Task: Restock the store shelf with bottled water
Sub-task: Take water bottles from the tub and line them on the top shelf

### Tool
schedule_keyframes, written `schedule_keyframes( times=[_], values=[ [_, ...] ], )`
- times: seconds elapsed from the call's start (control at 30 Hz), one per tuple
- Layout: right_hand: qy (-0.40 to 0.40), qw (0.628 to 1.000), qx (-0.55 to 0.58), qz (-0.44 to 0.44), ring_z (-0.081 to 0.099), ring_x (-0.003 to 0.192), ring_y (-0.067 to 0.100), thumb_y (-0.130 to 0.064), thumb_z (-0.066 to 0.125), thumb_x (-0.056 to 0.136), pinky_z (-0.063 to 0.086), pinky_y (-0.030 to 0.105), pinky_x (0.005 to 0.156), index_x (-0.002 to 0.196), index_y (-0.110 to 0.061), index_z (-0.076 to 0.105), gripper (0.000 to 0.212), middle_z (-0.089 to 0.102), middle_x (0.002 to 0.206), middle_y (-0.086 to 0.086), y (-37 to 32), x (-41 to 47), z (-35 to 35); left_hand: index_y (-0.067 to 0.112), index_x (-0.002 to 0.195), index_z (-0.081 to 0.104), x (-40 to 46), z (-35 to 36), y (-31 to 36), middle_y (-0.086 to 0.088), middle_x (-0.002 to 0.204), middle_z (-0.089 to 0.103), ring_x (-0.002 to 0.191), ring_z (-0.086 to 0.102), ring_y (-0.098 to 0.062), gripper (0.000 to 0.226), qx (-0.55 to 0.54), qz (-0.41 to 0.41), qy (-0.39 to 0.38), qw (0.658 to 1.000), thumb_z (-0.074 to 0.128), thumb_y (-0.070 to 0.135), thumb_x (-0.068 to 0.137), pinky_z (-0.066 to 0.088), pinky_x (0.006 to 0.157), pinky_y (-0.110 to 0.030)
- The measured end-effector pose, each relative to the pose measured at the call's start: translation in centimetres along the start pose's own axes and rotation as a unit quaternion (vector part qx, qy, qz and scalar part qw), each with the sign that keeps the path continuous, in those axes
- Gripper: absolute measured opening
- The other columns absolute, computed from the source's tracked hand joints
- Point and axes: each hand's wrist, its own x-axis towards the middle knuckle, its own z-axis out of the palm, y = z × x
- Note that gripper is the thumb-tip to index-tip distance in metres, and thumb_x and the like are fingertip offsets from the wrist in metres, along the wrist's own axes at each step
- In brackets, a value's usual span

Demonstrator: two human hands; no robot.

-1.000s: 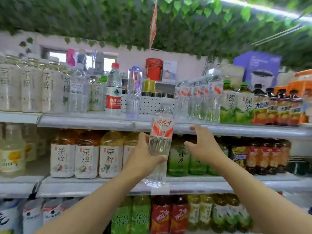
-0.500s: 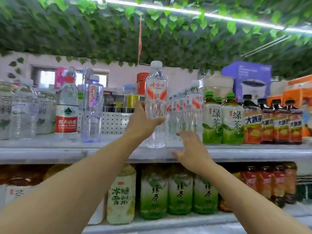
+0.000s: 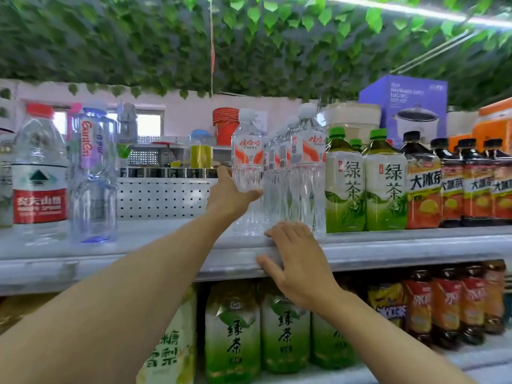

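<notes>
A clear water bottle (image 3: 247, 151) with a white cap and red-orange label stands upright on the top shelf (image 3: 166, 253). My left hand (image 3: 231, 194) grips its lower body from the left. Right beside it stands a row of matching water bottles (image 3: 307, 162) running back into the shelf. My right hand (image 3: 296, 259) rests flat on the shelf's front edge, just below that row, fingers straight.
Left on the same shelf stand a large red-labelled water bottle (image 3: 40, 173) and a purple-labelled bottle (image 3: 92, 173). Green tea bottles (image 3: 365, 178) and dark iced tea bottles (image 3: 460, 184) fill the right. A perforated white backboard (image 3: 163, 198) lies behind. More drinks sit on the shelf below.
My left hand carried the bottle up from the lower shelf level and set it down on the top shelf beside the row. My right hand dropped onto the shelf edge.
</notes>
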Motion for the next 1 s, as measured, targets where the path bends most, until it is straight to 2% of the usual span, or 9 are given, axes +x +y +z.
schedule_keyframes(
  times=[0.17, 0.3, 0.4, 0.47, 0.6, 0.7, 0.77, 0.9, 1.0],
  values=[
    [0.026, 0.999, -0.023, 0.002, 0.048, 0.105, 0.018, -0.05, 0.036, 0.09, 0.022, 0.03, 0.104, 0.108, -0.018, 0.053, 0.04, 0.055, 0.107, -0.001, 0.0, -0.1, 0.6, 0.016, 0.128, 0.03, 1.0, 0.7, -0.4, -0.009, 0.13, 0.053, 0.114, 0.054, -0.03, 0.067, -0.008, 0.003, -0.026, 1.0, 0.074, 0.028, 0.08, 0.046, 0.09, -0.04],
    [0.047, 0.998, -0.038, -0.002, 0.051, 0.104, 0.021, -0.047, 0.038, 0.09, 0.022, 0.031, 0.105, 0.108, -0.016, 0.055, 0.04, 0.058, 0.106, 0.001, -0.1, -0.2, 0.9, 0.018, 0.132, 0.022, 1.4, 0.2, -0.6, -0.012, 0.132, 0.05, 0.115, 0.052, -0.033, 0.076, -0.01, -0.027, -0.082, 0.996, 0.075, 0.014, 0.078, 0.047, 0.095, -0.051],
    [0.057, 0.997, -0.044, -0.005, 0.051, 0.102, 0.02, -0.046, 0.039, 0.09, 0.023, 0.031, 0.104, 0.106, -0.016, 0.055, 0.038, 0.057, 0.104, 0.0, 0.0, -0.3, 1.1, 0.019, 0.137, 0.015, 2.0, 0.0, -0.9, -0.015, 0.133, 0.047, 0.107, 0.052, -0.031, 0.084, -0.005, -0.047, -0.119, 0.992, 0.074, 0.007, 0.078, 0.05, 0.088, -0.048],
    [0.064, 0.997, -0.047, -0.004, 0.05, 0.103, 0.02, -0.045, 0.04, 0.09, 0.023, 0.031, 0.105, 0.107, -0.015, 0.055, 0.037, 0.057, 0.105, 0.0, 0.0, -0.3, 1.2, 0.018, 0.142, 0.008, 2.6, 0.4, -0.8, -0.015, 0.139, 0.042, 0.109, 0.052, -0.032, 0.091, 0.001, -0.046, -0.127, 0.991, 0.072, 0.006, 0.079, 0.049, 0.086, -0.046],
    [0.075, 0.996, -0.057, -0.007, 0.049, 0.104, 0.019, -0.046, 0.04, 0.09, 0.024, 0.032, 0.106, 0.107, -0.017, 0.054, 0.037, 0.057, 0.105, -0.001, 0.1, -0.3, 1.5, 0.017, 0.145, 0.0, 4.1, 1.5, -1.2, -0.018, 0.142, 0.039, 0.114, 0.051, -0.036, 0.096, 0.017, -0.065, -0.13, 0.989, 0.07, 0.005, 0.081, 0.048, 0.093, -0.05],
    [0.071, 0.995, -0.062, -0.008, 0.049, 0.104, 0.018, -0.048, 0.038, 0.091, 0.026, 0.033, 0.106, 0.106, -0.019, 0.051, 0.035, 0.055, 0.106, -0.002, 0.1, -0.3, 1.7, 0.016, 0.141, 0.005, 5.0, 2.2, -1.7, -0.017, 0.134, 0.045, 0.097, 0.05, -0.029, 0.089, 0.034, -0.062, -0.126, 0.99, 0.071, 0.009, 0.081, 0.053, 0.077, -0.042],
    [0.073, 0.995, -0.069, -0.009, 0.05, 0.103, 0.019, -0.048, 0.038, 0.091, 0.026, 0.034, 0.106, 0.105, -0.019, 0.051, 0.035, 0.055, 0.106, -0.002, 0.2, -0.3, 1.7, 0.017, 0.139, 0.007, 5.6, 2.6, -1.8, -0.016, 0.133, 0.045, 0.094, 0.047, -0.027, 0.085, 0.037, -0.067, -0.125, 0.989, 0.07, 0.01, 0.082, 0.051, 0.074, -0.04],
    [0.075, 0.993, -0.084, -0.018, 0.05, 0.1, 0.019, -0.048, 0.038, 0.091, 0.026, 0.034, 0.104, 0.103, -0.019, 0.049, 0.034, 0.054, 0.104, -0.002, 0.3, -0.2, 1.8, 0.019, 0.145, -0.003, 6.4, 3.5, -1.8, -0.02, 0.142, 0.037, 0.114, 0.051, -0.037, 0.095, 0.045, -0.089, -0.124, 0.987, 0.069, 0.009, 0.084, 0.05, 0.083, -0.043],
    [0.079, 0.992, -0.091, -0.022, 0.05, 0.099, 0.019, -0.048, 0.039, 0.091, 0.026, 0.035, 0.105, 0.103, -0.018, 0.049, 0.034, 0.053, 0.104, -0.002, 0.5, -0.2, 1.9, 0.018, 0.146, -0.009, 6.9, 3.8, -1.7, -0.02, 0.145, 0.034, 0.12, 0.048, -0.039, 0.099, 0.054, -0.094, -0.126, 0.986, 0.068, 0.008, 0.084, 0.052, 0.089, -0.045]
  ],
)
